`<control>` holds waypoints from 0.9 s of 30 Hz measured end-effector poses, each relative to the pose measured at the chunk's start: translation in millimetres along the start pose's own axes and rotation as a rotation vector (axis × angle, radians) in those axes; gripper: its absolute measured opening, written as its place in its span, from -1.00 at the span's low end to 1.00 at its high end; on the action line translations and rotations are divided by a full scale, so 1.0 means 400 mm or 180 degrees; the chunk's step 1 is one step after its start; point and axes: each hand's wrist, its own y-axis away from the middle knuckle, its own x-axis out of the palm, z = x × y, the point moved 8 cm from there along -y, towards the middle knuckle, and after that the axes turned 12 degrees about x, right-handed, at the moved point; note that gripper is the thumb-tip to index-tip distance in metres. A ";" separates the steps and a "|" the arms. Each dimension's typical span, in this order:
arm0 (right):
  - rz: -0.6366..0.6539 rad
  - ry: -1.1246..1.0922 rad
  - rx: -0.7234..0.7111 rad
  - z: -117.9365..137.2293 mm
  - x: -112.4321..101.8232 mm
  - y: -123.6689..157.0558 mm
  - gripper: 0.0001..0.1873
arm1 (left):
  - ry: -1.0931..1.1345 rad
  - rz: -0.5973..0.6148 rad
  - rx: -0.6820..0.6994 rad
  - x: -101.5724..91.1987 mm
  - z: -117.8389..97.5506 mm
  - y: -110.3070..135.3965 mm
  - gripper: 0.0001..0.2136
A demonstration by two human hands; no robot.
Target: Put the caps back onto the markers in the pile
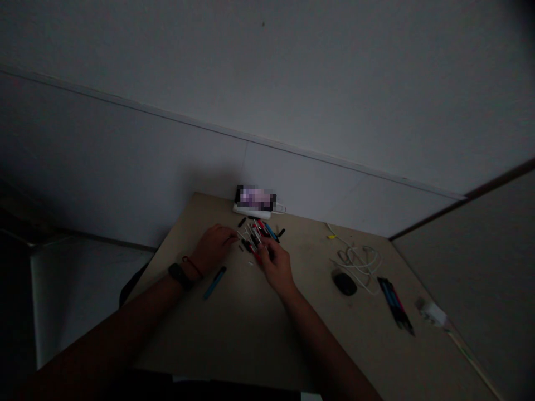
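**Two hands close on a scatter of pens in a dim corner**

From my remote seat I see a pale worktop (251, 334) pushed into the corner of a grey-walled room, in light so low that small detail is lost. Both bare forearms reach up the worktop from the lower edge.

The left hand (214, 243), a dark wristband (179, 274) behind it, lies at the left edge of the pile of pens (256, 233), its fingers bent and pointing right into it. The right hand (276, 268) sits at the pile's near right side, fingers curled over a red piece (256, 255). For either hand, I cannot tell in this gloom whether the fingers grasp anything or only rest there.

The pile lies between the two hands and just ahead of them, towards the wall. Most of its pieces run roughly from near left to far right. The right hand's fingers are the deeper in.

Off to the right lie a white cable (363, 259), a bundle of pens (395, 305) and a mouse (345, 283). A lone blue pen (215, 282) lies beside the left wrist.
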 end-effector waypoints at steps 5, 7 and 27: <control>0.0010 0.0002 0.0001 0.007 0.001 0.000 -0.68 | 0.0154 -0.0295 0.0068 -0.017 -0.015 0.001 -0.73; 0.0051 0.0002 -0.0006 0.009 0.004 0.002 -0.68 | 0.0200 -0.0335 0.0126 -0.019 -0.022 0.000 -0.69; 0.0121 0.0050 0.0014 0.009 0.015 0.005 -0.67 | 0.0407 -0.0173 -0.0107 0.000 -0.005 0.010 -0.86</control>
